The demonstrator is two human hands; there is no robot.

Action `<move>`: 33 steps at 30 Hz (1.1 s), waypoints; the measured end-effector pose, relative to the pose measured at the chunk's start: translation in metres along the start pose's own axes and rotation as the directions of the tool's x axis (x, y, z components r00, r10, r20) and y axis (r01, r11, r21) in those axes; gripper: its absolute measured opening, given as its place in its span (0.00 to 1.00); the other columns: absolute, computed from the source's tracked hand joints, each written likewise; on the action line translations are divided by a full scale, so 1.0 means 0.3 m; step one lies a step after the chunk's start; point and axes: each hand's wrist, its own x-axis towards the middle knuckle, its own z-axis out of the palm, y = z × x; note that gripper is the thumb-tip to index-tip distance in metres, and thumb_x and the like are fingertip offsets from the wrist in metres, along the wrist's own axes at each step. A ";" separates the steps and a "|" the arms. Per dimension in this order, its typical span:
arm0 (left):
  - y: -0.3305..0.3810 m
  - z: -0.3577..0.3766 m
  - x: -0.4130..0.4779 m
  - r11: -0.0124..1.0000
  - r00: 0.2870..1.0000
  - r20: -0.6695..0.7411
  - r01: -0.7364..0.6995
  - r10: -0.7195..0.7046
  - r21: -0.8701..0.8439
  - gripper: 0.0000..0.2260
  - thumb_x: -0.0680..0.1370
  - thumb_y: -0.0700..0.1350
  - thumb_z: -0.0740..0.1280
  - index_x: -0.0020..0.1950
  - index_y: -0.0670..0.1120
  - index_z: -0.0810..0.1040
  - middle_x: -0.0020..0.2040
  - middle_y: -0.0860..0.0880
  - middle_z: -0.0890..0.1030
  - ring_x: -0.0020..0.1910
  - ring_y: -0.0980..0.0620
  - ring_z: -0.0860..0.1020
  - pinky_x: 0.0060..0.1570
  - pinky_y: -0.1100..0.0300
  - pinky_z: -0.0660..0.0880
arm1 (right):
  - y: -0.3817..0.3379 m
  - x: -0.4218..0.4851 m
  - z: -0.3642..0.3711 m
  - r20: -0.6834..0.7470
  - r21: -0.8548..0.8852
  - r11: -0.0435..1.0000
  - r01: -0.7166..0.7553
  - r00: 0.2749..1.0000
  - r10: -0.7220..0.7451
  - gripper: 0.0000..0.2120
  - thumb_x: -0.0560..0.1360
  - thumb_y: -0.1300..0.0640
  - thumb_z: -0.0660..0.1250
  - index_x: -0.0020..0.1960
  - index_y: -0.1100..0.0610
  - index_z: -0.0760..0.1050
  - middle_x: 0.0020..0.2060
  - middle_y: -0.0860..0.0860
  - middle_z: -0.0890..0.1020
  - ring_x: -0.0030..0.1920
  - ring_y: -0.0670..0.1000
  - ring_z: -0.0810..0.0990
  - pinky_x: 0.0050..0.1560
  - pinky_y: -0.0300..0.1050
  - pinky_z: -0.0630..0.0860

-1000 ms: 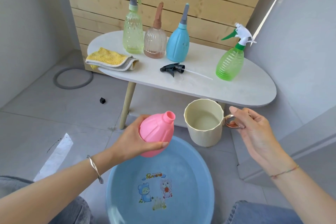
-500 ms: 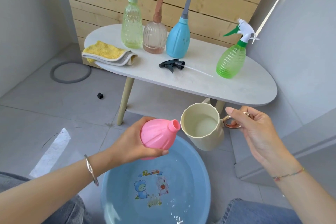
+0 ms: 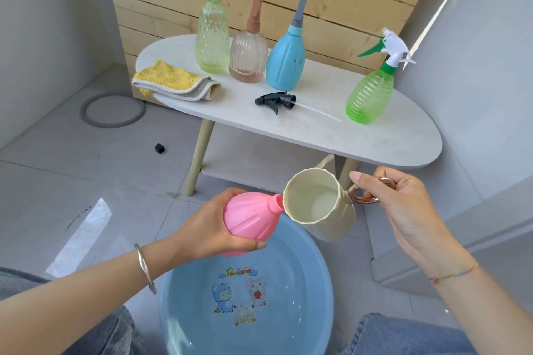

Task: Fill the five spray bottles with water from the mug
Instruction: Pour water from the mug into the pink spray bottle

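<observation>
Your left hand [image 3: 210,228] gripped the uncapped pink spray bottle [image 3: 249,216], fingers [image 3: 222,196] curled round its body, neck tilted against the cream mug [image 3: 320,210]. Your right hand [image 3: 398,204] pinched the mug's handle above the blue basin [image 3: 305,291].

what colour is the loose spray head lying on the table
Black, with a clear dip tube: the spray head lies on the table, seen in the head view.

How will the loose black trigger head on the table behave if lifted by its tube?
Probably light: the black trigger head is small plastic with no bottle attached. Its thin clear dip tube likely flexes, so the head would droop. Lying sideways on the table, it seems unlikely to roll; the trigger sticks out.
</observation>
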 end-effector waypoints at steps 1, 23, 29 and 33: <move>-0.002 0.000 -0.001 1.000 1.000 -0.002 0.003 -0.003 0.006 0.41 0.53 0.67 0.77 0.62 0.56 0.71 0.53 0.58 0.79 0.51 0.62 0.78 0.47 0.68 0.77 | -0.001 -0.001 0.001 0.000 -0.007 1.000 -0.004 1.000 0.004 0.21 0.71 0.63 0.71 0.28 0.58 0.61 0.19 0.43 0.67 0.24 0.41 0.68 0.37 0.40 0.63; -0.034 0.021 -0.015 0.999 0.998 0.056 0.023 -0.024 0.027 0.41 0.53 0.67 0.77 0.63 0.58 0.70 0.54 0.59 0.78 0.51 0.60 0.79 0.47 0.64 0.79 | -0.008 -0.015 0.003 0.005 -0.160 0.987 0.023 1.000 -0.023 0.22 0.69 0.58 0.75 0.26 0.57 0.64 0.23 0.50 0.69 0.27 0.44 0.66 0.29 0.32 0.63; -0.041 0.023 -0.013 0.999 0.998 0.064 0.022 -0.023 0.024 0.40 0.54 0.66 0.78 0.62 0.58 0.70 0.54 0.59 0.78 0.51 0.61 0.79 0.48 0.64 0.79 | -0.021 -0.022 0.006 0.019 -0.191 0.981 0.016 1.000 -0.013 0.22 0.68 0.56 0.76 0.29 0.63 0.65 0.27 0.56 0.69 0.31 0.49 0.64 0.35 0.42 0.61; -0.043 0.024 -0.014 0.999 0.998 0.064 0.024 -0.026 0.030 0.40 0.54 0.66 0.78 0.62 0.58 0.70 0.54 0.59 0.79 0.50 0.61 0.79 0.47 0.65 0.79 | -0.030 -0.028 0.010 0.020 -0.202 0.979 0.007 1.000 -0.003 0.23 0.68 0.55 0.76 0.30 0.66 0.64 0.29 0.58 0.71 0.33 0.51 0.63 0.35 0.44 0.59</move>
